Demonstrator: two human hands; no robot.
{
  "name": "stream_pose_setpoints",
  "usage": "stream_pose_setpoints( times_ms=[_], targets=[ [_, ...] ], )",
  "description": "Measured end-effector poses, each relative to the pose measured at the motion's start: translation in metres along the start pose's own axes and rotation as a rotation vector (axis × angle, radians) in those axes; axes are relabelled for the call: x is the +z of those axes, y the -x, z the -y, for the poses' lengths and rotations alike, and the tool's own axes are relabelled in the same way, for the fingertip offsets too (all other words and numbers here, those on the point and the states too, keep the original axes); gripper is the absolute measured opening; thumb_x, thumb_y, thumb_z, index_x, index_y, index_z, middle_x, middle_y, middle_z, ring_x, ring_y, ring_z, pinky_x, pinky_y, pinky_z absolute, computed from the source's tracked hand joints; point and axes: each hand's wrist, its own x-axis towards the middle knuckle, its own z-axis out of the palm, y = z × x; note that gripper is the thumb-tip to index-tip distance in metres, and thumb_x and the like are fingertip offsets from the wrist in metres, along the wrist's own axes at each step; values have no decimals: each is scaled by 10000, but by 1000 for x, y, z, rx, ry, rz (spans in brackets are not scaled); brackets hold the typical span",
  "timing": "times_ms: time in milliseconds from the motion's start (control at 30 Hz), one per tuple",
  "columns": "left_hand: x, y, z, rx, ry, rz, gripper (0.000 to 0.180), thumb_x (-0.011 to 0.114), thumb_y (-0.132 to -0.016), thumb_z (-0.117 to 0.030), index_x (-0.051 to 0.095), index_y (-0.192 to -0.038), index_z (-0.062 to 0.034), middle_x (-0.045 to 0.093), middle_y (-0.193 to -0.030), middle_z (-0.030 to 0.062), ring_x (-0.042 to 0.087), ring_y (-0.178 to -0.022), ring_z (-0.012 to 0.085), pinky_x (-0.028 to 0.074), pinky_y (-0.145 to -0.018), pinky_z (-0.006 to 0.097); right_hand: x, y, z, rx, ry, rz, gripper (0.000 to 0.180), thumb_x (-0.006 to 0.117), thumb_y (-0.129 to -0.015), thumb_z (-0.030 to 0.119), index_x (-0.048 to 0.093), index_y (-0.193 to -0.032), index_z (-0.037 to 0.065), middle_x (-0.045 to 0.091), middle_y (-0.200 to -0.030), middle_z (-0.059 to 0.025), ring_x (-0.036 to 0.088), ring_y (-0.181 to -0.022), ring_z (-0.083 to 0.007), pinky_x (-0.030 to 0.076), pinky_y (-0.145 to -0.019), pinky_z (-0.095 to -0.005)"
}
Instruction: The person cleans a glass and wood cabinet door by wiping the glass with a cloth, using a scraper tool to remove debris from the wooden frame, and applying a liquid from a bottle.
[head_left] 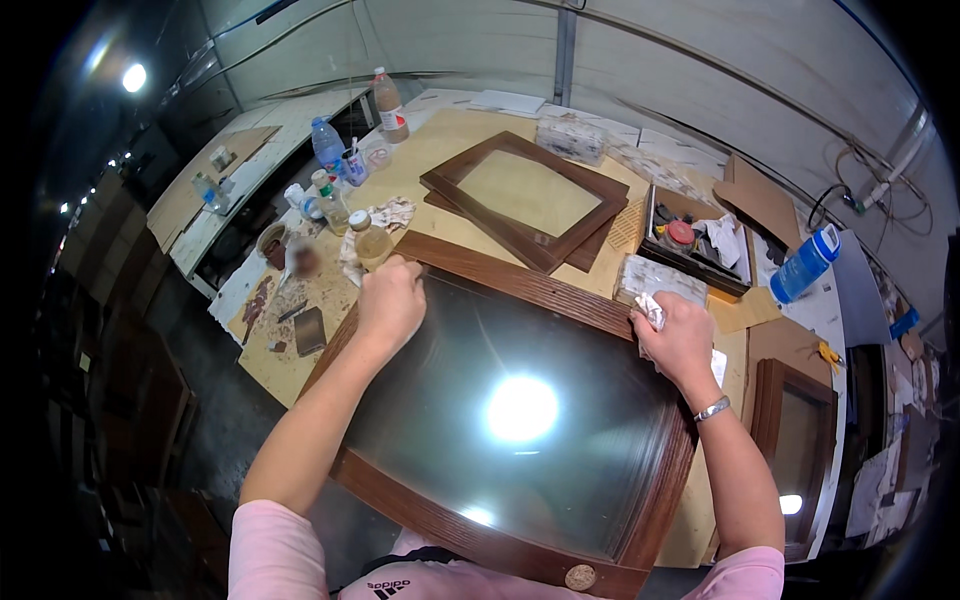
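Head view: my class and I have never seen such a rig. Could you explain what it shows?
There is no machine here: a person works bare-handed. The camera is worn on the head, looking down through a wide fisheye lens, so straight edges bend. The left hand grips the far edge of a brown-framed glass panel; the right hand holds a crumpled white cloth at the panel's far right corner. On the yellowish table beyond are brown frames, an open box and several bottles.
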Motion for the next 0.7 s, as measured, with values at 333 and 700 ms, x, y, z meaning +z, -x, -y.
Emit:
stream_pose_setpoints(
  times_ms=[333,700],
  targets=[
    [-4,0,-1,42,21,-3,73,631,-798,-41,689,-801,3,654,-884,193,660,-823,409,536,-789,505,3,2,1,11,1,-8,271,714,-797,328,671,-771,62,674,-795,-159,666,-764,-376,516,-684,-488],
    [-2,-2,-1,64,28,8,97,628,-806,-45,708,-818,7,664,-859,208,666,-834,410,537,-787,506,4,1,0,-9,-8,-29,267,712,-791,317,657,-747,59,666,-773,-158,661,-754,-374,512,-671,-487]
  ],
)
